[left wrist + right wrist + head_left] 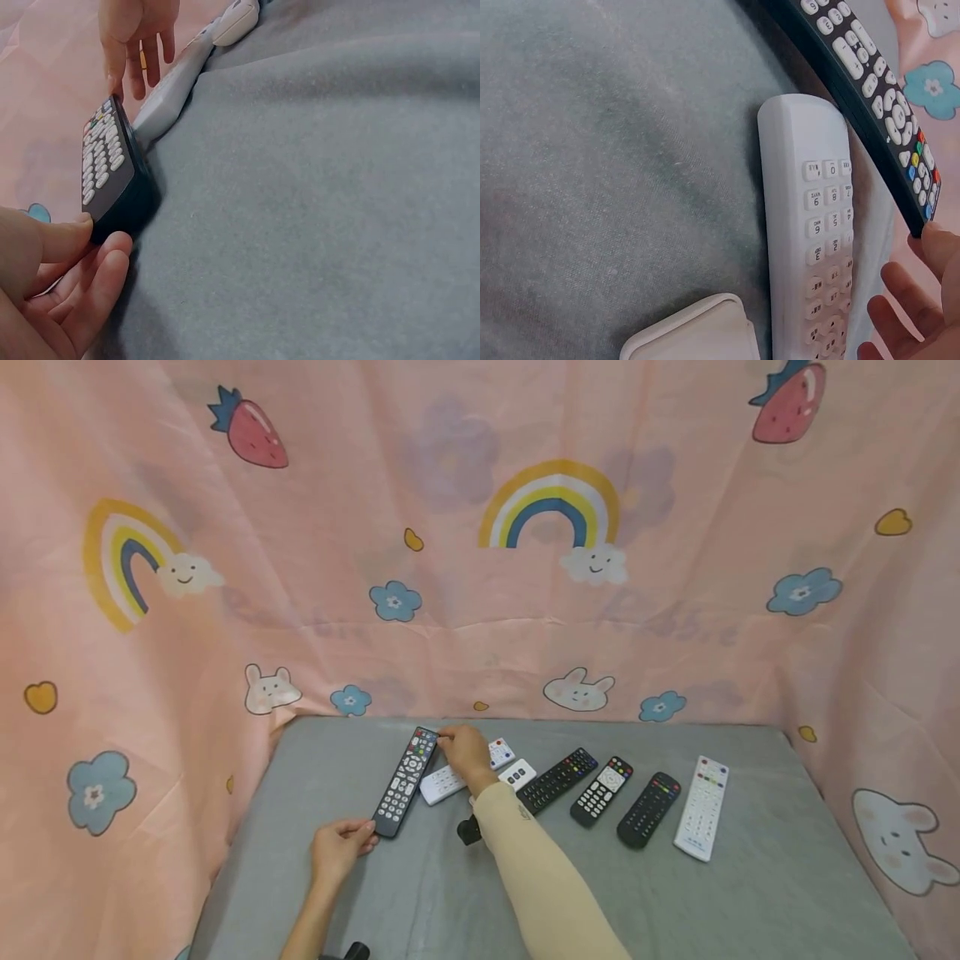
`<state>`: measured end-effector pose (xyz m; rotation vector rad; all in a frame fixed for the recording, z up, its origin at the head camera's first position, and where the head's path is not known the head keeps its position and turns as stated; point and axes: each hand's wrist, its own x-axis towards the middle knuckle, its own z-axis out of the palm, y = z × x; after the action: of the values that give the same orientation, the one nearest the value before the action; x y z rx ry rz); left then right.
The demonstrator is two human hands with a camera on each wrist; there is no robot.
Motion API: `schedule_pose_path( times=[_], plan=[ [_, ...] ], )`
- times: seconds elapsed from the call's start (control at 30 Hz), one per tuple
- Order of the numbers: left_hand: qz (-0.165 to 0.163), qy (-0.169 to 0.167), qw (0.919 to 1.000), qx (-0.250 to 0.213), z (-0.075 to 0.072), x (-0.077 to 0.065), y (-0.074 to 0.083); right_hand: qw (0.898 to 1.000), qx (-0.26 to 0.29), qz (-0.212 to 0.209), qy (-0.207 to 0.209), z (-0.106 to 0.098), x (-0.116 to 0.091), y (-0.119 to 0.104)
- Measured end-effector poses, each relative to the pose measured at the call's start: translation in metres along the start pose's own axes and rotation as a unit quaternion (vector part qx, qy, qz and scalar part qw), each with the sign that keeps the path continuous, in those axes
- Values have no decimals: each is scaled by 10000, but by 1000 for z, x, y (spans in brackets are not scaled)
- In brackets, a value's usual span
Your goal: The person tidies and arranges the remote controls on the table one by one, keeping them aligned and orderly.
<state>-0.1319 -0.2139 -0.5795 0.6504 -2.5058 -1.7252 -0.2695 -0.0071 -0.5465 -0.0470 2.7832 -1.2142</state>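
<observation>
A long black remote control (405, 782) with pale buttons lies between both hands at the left of the row. My left hand (336, 852) pinches its near end between thumb and fingers. At the far end, my right hand (467, 753) pinches the corner with thumb and forefinger, the other fingers spread loose in the right wrist view. The remote looks slightly raised in the left wrist view. Close beside it lies a white remote (787, 195), partly behind my right hand in the head view. A smaller white remote (517, 774) is partly covered by my right forearm.
Farther right lie a long black remote (557, 779), a black remote with white buttons (602, 791), a rounded black remote (648, 810) and a white remote (701, 808). All rest on a grey cloth-covered table (780, 877). A pink patterned curtain (450, 668) surrounds it.
</observation>
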Motion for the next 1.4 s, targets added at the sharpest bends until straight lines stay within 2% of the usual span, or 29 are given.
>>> schedule_pose_path(
  times=[0.17, 0.4, 0.57, 0.9, 1.17, 1.4],
  plan=[
    [-36, -74, 10000, -2, 0, -2, -3, 9998, -24, -119, -166, 1, 0, -1],
    [-131, 30, 9998, 130, -2, -4, -7, 9983, -123, -113, -563, 3, -2, -2],
    [-225, -123, 9996, 131, 0, -6, -7, 9980, -96, -123, -609, 3, -2, -2],
    [-274, -99, 9996, -23, 2, -14, -8, 9982, -128, -16, -591, 6, -2, 0],
    [-157, 101, 9997, -164, 3, -16, -11, 9959, -264, -303, -816, 9, -3, -4],
    [-151, 248, 9993, -240, 2, -16, -12, 9961, -547, -444, -525, 16, -6, -7]
  ],
)
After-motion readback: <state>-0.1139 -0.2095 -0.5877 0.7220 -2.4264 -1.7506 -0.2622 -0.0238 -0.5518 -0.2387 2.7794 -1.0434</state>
